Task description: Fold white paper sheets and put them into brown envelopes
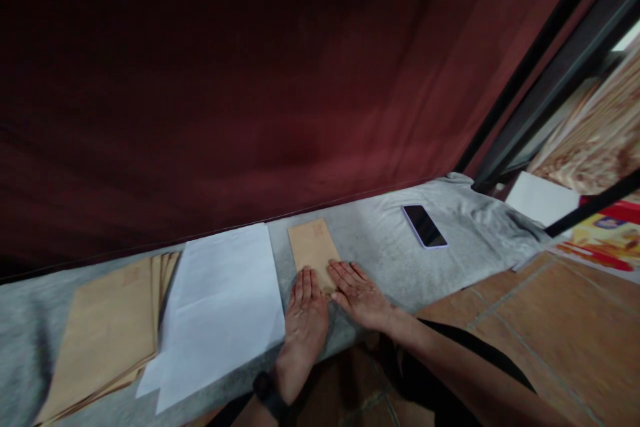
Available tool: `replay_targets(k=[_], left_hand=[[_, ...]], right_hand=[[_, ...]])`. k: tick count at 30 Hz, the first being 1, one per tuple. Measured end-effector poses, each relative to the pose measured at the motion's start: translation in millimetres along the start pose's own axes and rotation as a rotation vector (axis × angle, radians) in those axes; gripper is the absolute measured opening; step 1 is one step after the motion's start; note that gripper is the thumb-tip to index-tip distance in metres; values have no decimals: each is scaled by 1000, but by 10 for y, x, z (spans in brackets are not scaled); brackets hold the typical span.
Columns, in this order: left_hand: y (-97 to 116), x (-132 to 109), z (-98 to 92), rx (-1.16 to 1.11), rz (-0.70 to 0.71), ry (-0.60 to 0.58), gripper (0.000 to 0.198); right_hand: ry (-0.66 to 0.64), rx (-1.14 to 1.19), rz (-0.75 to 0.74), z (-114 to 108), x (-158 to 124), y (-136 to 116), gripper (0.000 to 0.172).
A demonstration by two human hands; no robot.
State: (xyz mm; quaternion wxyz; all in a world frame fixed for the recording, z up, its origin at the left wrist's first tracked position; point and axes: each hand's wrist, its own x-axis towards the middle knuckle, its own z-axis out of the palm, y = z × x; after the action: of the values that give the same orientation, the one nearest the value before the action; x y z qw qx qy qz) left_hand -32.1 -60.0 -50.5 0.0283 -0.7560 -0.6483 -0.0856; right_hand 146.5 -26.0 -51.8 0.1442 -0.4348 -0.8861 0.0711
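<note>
A small brown envelope (314,241) lies flat on the grey cloth-covered surface (370,233). My left hand (307,313) rests on its near left part, fingers straight and pointing away from me. On the near right part lies my right hand (361,295), its fingers stretched out and angled to the left. Both palms face down, and the hands hide the envelope's near end. Close to my left hand are white paper sheets (225,307), slightly fanned. Farther left sits a stack of larger brown envelopes (107,320).
A phone (425,225) in a light purple case lies right of the envelope. Behind the surface hangs a dark red cloth (300,93). Dark metal bars (545,80) rise at the right. A red and yellow printed box (605,237) sits by the tiled floor (545,320).
</note>
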Motion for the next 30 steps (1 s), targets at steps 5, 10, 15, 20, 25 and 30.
replay_targets(k=[5,10,15,20,25,30], left_hand=[[24,0,-120,43,-18,-20,64],[-22,-16,-144,30,-10,-26,63],[-129,-38,-6,-189,-23,107,57],[-195,19,91,-556,-126,117,53],[-149,98,78,-942,-390,146,71],[-142,160,25,-970,-395,150,85]], right_hand=[[-31,-7,64,6,19,108,57],[-20,-6,68,31,27,96,55],[-2,-14,66,51,29,98,55],[-4,-12,56,46,39,102,56],[2,-7,65,1,86,58,54],[7,5,64,-89,130,9,56]])
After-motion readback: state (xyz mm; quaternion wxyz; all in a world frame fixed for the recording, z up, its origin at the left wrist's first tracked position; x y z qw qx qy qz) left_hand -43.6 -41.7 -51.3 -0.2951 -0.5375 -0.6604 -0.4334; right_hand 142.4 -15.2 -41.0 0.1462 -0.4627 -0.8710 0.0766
